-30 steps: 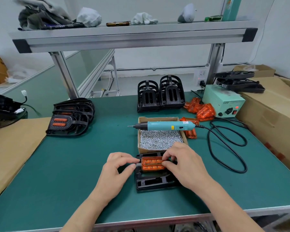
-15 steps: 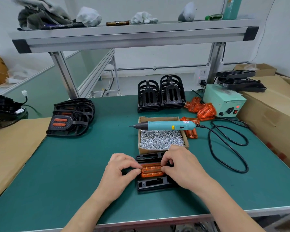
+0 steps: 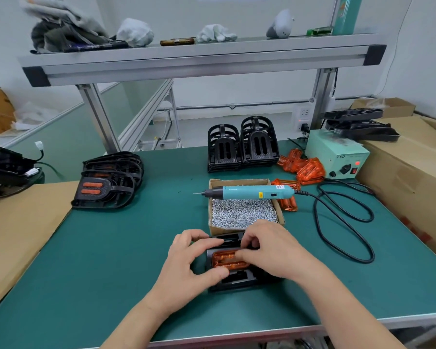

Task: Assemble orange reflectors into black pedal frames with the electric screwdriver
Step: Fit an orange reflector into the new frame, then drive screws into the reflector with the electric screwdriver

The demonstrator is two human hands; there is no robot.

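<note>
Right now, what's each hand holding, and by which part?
Left hand grips the black pedal frame by its left end. Right hand pinches the orange reflector at its right end. Electric screwdriver lies unheld across the screw box.

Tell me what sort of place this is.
Probably a small factory assembly station: a green-matted bench with stacked black pedal frames, a box of screws with an electric screwdriver lying across it, and loose orange reflectors.
</note>
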